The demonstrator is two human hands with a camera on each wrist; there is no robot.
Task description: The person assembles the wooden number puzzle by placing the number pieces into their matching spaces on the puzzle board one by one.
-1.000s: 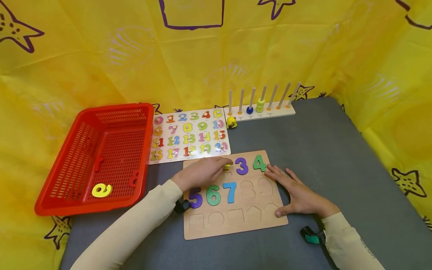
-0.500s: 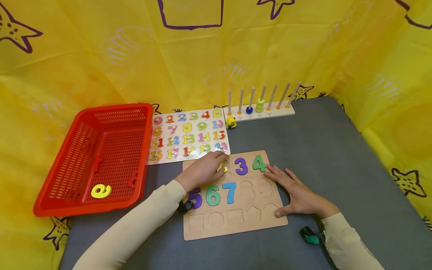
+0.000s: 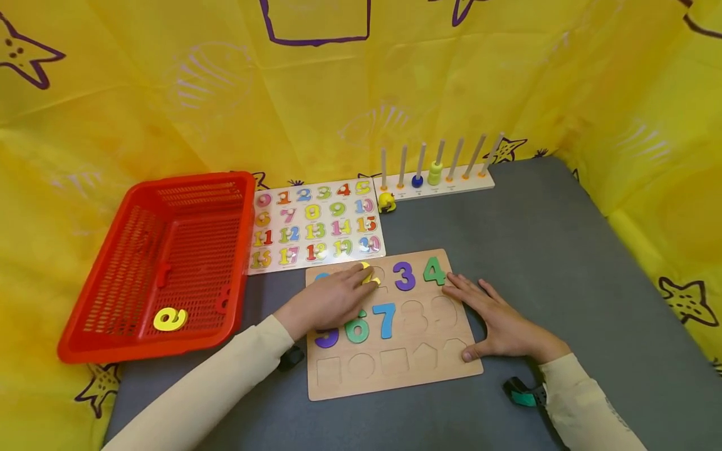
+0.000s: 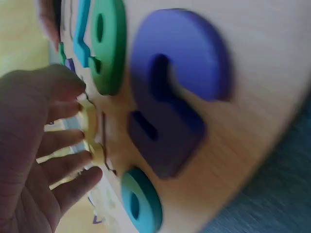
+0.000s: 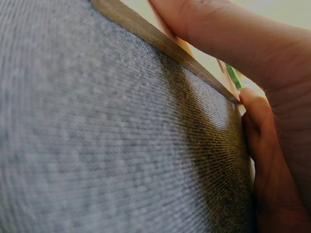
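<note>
My left hand [image 3: 329, 297] lies over the upper row of a wooden number board [image 3: 389, 379]. Its nearly straight fingertips touch a yellow number piece [image 4: 88, 119], whose shape is largely covered. That piece lies at an angle, left of the 2-shaped recess. Blue 0 [image 4: 141, 201] and purple 5 [image 4: 175, 87] show close to this hand in the left wrist view. At the board's right edge rests my right hand [image 3: 504, 326], fingers extended beside green 4 [image 3: 434, 271] and thumb at the lower side. Purple 3 [image 3: 404, 276], green 6 [image 3: 356, 327] and blue 7 [image 3: 386, 320] sit on the board.
A red basket [image 3: 239, 250] on the left contains a yellow 9-shaped piece [image 3: 170, 319]. Behind the board lie a printed number puzzle [image 3: 316, 228] and a peg stand [image 3: 468, 183] with beads. A small yellow figure [image 3: 387, 202] stands by the pegs.
My left hand has shifted a little left and flattened over the board. The yellow piece has moved left from over the 2-shaped recess. My right hand stays at the board's edge.
</note>
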